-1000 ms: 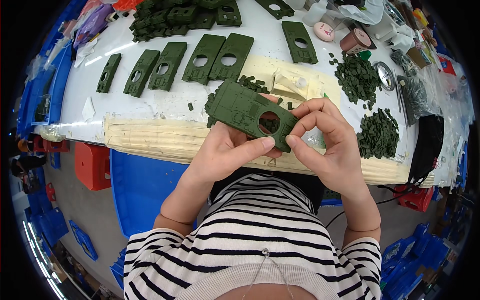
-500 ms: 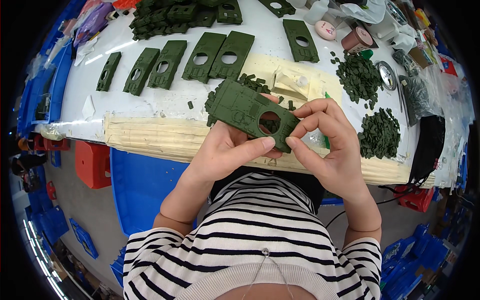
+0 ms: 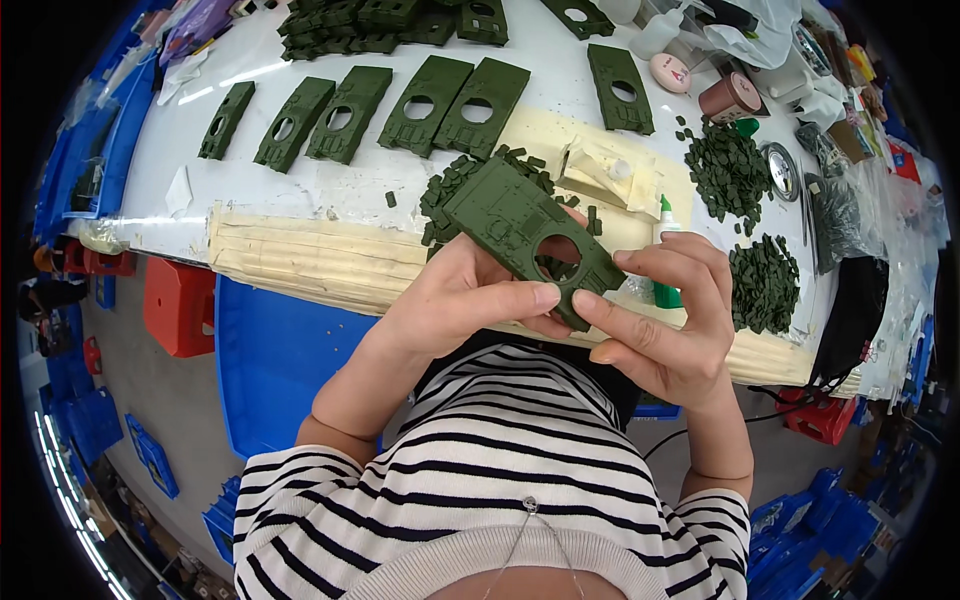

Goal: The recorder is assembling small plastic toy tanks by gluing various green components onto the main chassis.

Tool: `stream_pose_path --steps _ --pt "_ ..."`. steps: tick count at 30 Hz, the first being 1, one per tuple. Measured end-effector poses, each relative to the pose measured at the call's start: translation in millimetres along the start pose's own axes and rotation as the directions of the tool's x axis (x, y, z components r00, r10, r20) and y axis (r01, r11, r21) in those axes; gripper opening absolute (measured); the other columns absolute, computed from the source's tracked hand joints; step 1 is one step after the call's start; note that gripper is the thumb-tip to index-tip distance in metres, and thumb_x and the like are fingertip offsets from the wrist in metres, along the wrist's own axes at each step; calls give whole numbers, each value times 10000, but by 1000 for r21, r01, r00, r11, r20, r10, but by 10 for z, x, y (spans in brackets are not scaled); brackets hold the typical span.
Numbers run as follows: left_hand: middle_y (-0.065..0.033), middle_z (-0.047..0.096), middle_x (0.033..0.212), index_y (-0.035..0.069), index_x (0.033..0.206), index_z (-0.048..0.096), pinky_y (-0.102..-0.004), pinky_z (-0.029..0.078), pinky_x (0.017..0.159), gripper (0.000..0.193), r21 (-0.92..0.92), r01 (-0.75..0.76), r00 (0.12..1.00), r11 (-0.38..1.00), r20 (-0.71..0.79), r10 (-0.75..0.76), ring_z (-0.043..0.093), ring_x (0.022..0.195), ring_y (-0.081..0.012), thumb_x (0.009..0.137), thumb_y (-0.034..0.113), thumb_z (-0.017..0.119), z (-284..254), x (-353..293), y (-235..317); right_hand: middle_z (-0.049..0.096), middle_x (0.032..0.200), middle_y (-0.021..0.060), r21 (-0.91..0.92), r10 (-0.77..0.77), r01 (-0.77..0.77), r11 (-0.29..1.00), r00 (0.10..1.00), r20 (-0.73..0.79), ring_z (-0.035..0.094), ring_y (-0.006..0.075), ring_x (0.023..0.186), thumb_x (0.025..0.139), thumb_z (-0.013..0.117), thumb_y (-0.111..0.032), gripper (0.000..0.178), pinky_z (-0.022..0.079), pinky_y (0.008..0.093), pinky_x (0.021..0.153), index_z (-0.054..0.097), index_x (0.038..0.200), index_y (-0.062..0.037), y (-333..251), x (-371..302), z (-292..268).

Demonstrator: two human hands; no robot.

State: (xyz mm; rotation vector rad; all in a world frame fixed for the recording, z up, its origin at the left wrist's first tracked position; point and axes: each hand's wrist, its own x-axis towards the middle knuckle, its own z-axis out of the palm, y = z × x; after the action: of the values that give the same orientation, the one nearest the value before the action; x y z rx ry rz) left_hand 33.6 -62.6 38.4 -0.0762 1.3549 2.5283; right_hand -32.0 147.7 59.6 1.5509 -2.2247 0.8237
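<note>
A dark green plastic model tank hull (image 3: pixel 500 215) with a round hole is tilted in my left hand (image 3: pixel 450 305). The left thumb presses beside the hole, and the other fingers support it from beneath. At the hull's lower right end is my right hand (image 3: pixel 680 320). Two of its fingertips touch that end, while its thumb is apart from the hull below. The right fingers are spread, and I see nothing held between them. Behind the hull, a pile of small green pieces (image 3: pixel 445 195) is partly hidden. A green-and-white glue bottle (image 3: pixel 667 225) stands behind the right hand.
Several similar hulls (image 3: pixel 350 115) lie in a row across the white table (image 3: pixel 290 205). More hulls (image 3: pixel 365 20) are stacked at the back. Two heaps of small green parts (image 3: pixel 730 170) lie to the right, near a pinkish-brown canister (image 3: pixel 730 97). A wooden strip (image 3: pixel 300 255) runs along the front edge.
The hull has tipped further, its right end lower and nearer me. My right thumb has come off the hull's end, and the right fingers have spread. The view has shifted slightly.
</note>
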Motion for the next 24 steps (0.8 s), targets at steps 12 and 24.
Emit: stream_pose_path --steps 12,24 --pt "-244 569 1181 -66 1352 379 -324 615 743 633 -18 2 1000 1000 -9 -2 643 1030 -280 782 89 607 -26 -3 -39 605 994 103 83 72 -72 994 997 -1 551 259 919 820 613 -561 437 434 442 885 762 1004 -193 8 -44 -2" --pt "-211 579 1148 -79 1331 409 -345 614 728 629 -19 48 999 999 24 -48 650 966 -259 782 105 654 -31 -13 -31 606 926 65 224 84 -91 970 996 40 555 249 870 689 782 -221 242 438 440 864 756 918 -149 -9 78 21"
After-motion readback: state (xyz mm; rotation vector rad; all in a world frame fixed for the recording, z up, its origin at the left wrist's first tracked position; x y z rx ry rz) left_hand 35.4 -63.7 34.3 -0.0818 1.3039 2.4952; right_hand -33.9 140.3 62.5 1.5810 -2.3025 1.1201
